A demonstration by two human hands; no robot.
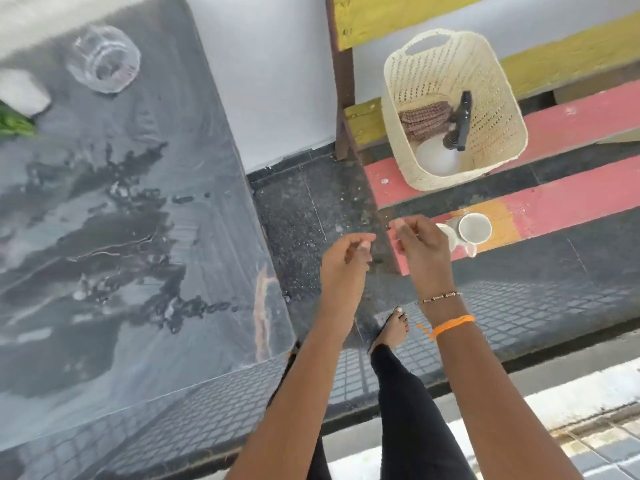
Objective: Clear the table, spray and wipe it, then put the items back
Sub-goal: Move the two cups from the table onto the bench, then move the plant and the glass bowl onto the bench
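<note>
Table (114,237) wet — glass jar (105,58) on it, basket (453,109) apart.

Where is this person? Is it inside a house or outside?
Probably outside, maybe a patio or a café's seating area: a painted slatted bench, a wet glass table and a paved floor.

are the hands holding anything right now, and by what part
Nothing is held. The left hand and right hand hang loosely curled and empty above the floor, the right one just short of the cups on the bench.
</note>
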